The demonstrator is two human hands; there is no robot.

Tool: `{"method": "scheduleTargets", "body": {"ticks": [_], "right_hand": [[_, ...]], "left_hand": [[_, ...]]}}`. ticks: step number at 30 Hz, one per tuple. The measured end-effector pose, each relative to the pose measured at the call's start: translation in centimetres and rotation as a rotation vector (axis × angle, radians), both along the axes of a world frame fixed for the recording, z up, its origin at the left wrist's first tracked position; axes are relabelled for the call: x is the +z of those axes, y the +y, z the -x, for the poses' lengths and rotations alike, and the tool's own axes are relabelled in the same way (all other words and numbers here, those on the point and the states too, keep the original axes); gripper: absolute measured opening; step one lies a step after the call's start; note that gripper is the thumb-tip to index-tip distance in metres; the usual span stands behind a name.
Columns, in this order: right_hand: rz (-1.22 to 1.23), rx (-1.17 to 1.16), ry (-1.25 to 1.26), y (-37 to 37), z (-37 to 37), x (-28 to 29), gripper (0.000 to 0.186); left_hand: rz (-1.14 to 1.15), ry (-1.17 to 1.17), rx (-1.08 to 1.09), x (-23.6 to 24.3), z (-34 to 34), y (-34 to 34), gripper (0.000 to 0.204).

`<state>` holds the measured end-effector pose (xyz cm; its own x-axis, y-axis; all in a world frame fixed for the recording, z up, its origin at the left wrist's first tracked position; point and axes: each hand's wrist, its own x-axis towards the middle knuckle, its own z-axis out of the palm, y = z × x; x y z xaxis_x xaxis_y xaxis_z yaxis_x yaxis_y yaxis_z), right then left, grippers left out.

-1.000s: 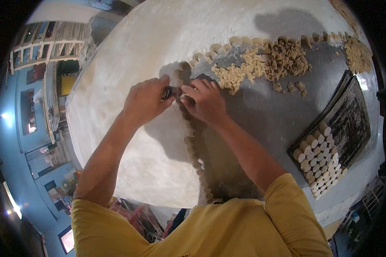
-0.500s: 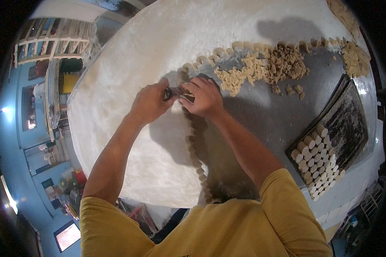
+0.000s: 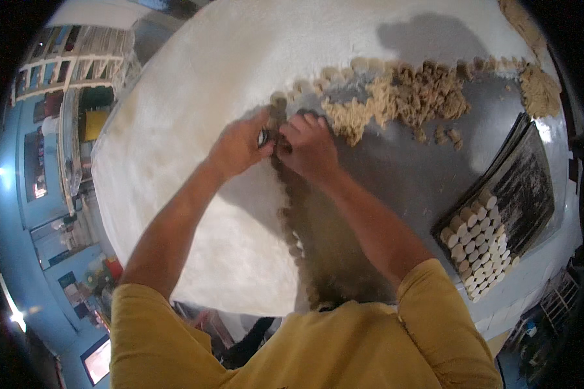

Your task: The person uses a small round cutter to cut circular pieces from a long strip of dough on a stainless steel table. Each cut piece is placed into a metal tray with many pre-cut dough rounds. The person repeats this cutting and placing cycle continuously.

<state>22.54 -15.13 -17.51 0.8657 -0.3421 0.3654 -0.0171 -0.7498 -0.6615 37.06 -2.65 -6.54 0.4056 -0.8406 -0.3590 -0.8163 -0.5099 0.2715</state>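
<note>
A floury white sheet of dough [image 3: 162, 129] with a scalloped cut edge lies across the large table. At that edge, in the middle of the view, my left hand [image 3: 240, 144] grips a dark, shiny round cutter [image 3: 263, 136]. My right hand [image 3: 308, 142] is right beside it, fingers curled and pressed close to the cutter; whatever they hold is hidden under them. To the right of my hands, tan dough scraps [image 3: 415, 97] are heaped on the grey metal tabletop [image 3: 383, 181], along the upper scalloped edge.
Dark flat sheets [image 3: 519, 175] are stacked at the right, with many pale dough rounds [image 3: 477, 240] in rows at their lower end. A lump of dough [image 3: 540, 91] lies at the far upper right. Slatted wooden racks [image 3: 71, 61] and a blue wall [image 3: 26, 233] are beyond the table's left side.
My left hand has shifted slightly forward along the cut edge. My right hand's fingers have curled further in around the cutter area, covering more of what was between the hands.
</note>
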Motion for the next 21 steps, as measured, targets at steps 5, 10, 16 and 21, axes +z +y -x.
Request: {"method": "scheduleTargets", "body": {"ticks": [5, 10, 16, 21], "right_hand": [[0.146, 0.262, 0.125, -0.3, 2.6, -0.1, 0.038], [-0.028, 0.154, 0.183, -1.0, 13.2, 1.1, 0.064], [-1.41, 0.205, 0.306, -3.3, 21.0, 5.5, 0.057], [-1.837, 0.323, -0.016, -3.8, 29.7, 9.9, 0.061]], "left_hand": [[0.235, 0.168, 0.077, 0.2, 0.5, 0.6, 0.039], [0.598, 0.175, -0.04, -3.0, 7.3, 2.6, 0.033], [0.688, 1.135, 0.872, 2.2, 17.9, 2.3, 0.051], [0.991, 0.383, 0.413, 10.3, 32.6, -1.4, 0.062]]}}
